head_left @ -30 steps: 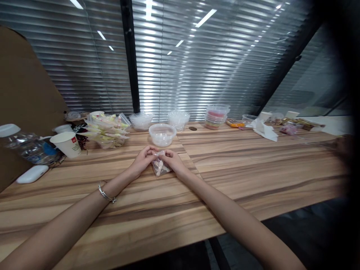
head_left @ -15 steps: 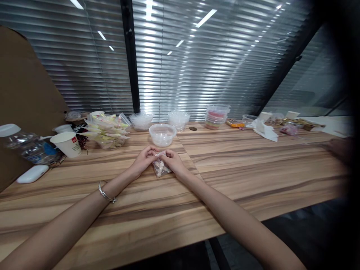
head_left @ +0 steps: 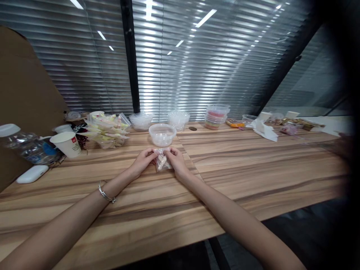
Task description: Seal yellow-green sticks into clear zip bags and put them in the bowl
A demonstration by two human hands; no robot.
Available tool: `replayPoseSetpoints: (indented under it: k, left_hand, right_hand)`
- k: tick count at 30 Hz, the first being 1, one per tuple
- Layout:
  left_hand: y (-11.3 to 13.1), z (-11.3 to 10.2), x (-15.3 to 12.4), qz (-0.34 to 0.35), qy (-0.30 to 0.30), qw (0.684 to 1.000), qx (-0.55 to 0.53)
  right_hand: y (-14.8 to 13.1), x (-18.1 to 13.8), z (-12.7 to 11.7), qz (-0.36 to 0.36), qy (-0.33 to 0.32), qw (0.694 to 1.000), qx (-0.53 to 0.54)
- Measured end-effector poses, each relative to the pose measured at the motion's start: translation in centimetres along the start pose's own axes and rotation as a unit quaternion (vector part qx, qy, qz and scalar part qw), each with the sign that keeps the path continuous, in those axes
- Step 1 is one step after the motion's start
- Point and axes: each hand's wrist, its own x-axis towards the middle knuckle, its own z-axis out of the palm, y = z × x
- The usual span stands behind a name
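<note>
A small clear plastic bag (head_left: 163, 162) with pale pieces inside hangs between my two hands, low over the wooden table. My left hand (head_left: 144, 160) pinches its upper left edge. The upper right edge is gripped by my right hand (head_left: 176, 161), thumb and fingers closed. What exactly the pale contents are is too small to tell. Just beyond the bag stands a clear round plastic bowl (head_left: 162, 135), its inside showing no distinct contents. A silver bracelet circles my left wrist.
Left are a bowl of pale yellow-tipped bags (head_left: 108, 131), a paper cup (head_left: 66, 144), a plastic bottle (head_left: 30, 146) and a white case (head_left: 33, 174). Behind sit clear tubs (head_left: 178, 120) and stacked containers (head_left: 216, 117). Crumpled tissue (head_left: 264, 129) lies right; a blurred hand shows at the far right.
My hands have moved slightly apart along the top of the bag, which now spreads wider and flatter between them. The blurred hand at the far right has shifted a little.
</note>
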Motion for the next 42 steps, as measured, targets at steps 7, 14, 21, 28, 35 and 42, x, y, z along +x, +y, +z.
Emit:
replayPoseSetpoints:
  k: [7,14,21,28,35,42]
  left_hand:
    - [-0.4,-0.3,0.2,0.010,0.015,1.000,-0.006]
    - [0.1,-0.2,0.0,0.013,0.015,1.000,0.013]
    - [0.3,-0.1,0.1,0.012,0.035,0.999,0.026]
    - [0.4,0.1,0.0,0.006,0.035,0.999,0.030]
    - [0.6,0.2,-0.3,0.005,0.003,0.999,0.046]
    - [0.8,0.4,-0.4,0.016,-0.019,0.996,0.080]
  right_hand:
    - [0.2,0.2,-0.2,0.029,-0.038,0.999,0.018]
    - [-0.1,0.0,-0.2,0.043,-0.062,0.997,0.024]
    - [0.0,-0.3,-0.3,0.046,-0.074,0.996,0.031]
    - [0.0,-0.3,-0.6,0.059,-0.078,0.994,0.039]
    - [0.0,-0.2,-0.7,0.056,-0.081,0.995,0.013]
    - [0.0,-0.3,-0.6,0.062,-0.106,0.992,0.006]
